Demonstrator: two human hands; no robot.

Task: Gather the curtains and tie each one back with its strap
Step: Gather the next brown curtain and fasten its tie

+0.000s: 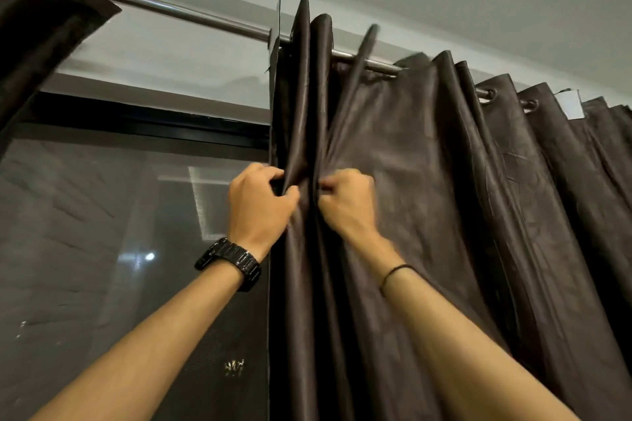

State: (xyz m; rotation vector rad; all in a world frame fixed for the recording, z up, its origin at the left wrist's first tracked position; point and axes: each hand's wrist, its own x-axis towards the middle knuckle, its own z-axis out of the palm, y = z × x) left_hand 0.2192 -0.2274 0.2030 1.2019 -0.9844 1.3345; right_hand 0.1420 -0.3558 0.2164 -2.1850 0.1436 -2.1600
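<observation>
L hand (pixel 260 203) + R hand (pixel 345 202) both fisted on curtain (pixel 427 181) folds, side by side, below rod (pixel 171 8).

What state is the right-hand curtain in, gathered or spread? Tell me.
Partly gathered. Both hands, left hand and right hand, pinch folds at the right curtain leading edge; farther right it hangs in looser pleats.

Metal rod (pixel 191 15) running below the ceiling, carrying two dark curtains by eyelets: the right curtain (pixel 444 181) bunched in folds along it, the left curtain (pixel 41 27) hanging at its upper-left end.
</observation>
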